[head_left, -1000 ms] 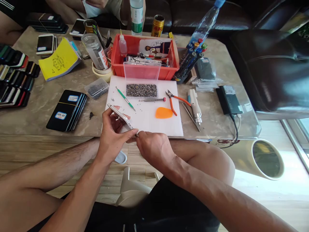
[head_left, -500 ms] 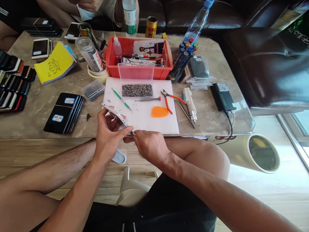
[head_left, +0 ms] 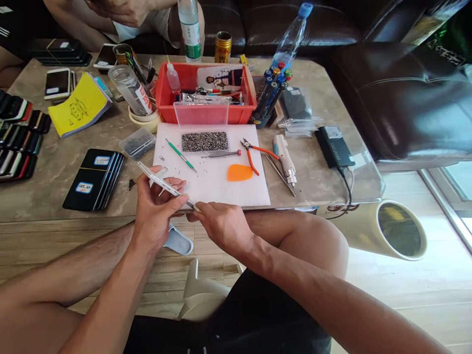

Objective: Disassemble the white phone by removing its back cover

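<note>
A thin white and silver phone (head_left: 162,183) is tilted over the table's front edge, seen almost edge-on. My left hand (head_left: 157,211) wraps round its left part, thumb along the near edge. At its lower right end, my right hand (head_left: 223,221) is closed with fingertips pressed on the phone; whether a small tool is in these fingers is hidden. Beyond the hands lies a white mat (head_left: 217,191) bearing a green pen-like tool (head_left: 181,155), a small screwdriver (head_left: 223,154), an open case of tiny screws (head_left: 205,141), orange-handled cutters (head_left: 252,158) and an orange pick (head_left: 239,172).
Behind the mat stands a red bin (head_left: 165,110) of tools, beside a screwdriver rack (head_left: 271,93). A white electric screwdriver (head_left: 284,157) lies right of the mat, a banded phone stack (head_left: 92,179) left. Another person's hand (head_left: 129,12) shows at the top.
Both hands and the phone have shifted slightly left in view, and more of the phone's face and a bracket-like part behind it now shows. The whole view has moved a little too.
</note>
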{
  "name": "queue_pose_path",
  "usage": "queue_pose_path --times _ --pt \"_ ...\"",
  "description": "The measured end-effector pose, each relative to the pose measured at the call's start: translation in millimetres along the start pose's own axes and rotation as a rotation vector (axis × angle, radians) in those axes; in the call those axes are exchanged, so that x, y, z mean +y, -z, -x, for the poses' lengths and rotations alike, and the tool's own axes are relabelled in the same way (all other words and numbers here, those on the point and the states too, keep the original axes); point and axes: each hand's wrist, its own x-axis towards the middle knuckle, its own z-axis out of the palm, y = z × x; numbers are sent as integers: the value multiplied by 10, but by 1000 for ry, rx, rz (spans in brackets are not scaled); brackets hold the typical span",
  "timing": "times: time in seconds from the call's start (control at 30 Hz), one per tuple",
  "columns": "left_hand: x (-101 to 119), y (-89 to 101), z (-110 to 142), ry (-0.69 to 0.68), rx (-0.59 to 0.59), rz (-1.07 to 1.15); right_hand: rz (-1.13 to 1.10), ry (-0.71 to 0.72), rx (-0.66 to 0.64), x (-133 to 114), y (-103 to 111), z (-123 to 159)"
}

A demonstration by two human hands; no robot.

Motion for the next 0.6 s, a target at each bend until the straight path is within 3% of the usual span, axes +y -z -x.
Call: queue_pose_path --times 0.13,0.37,0.6 --pt "12 70 8 52 -42 88 -21 59 73 15 -59 53" --pt "-34 132 16 22 -81 131 -27 91 -1 -31 16 76" --pt "33 146 44 67 -61 196 -37 112 12 -10 -10 87"
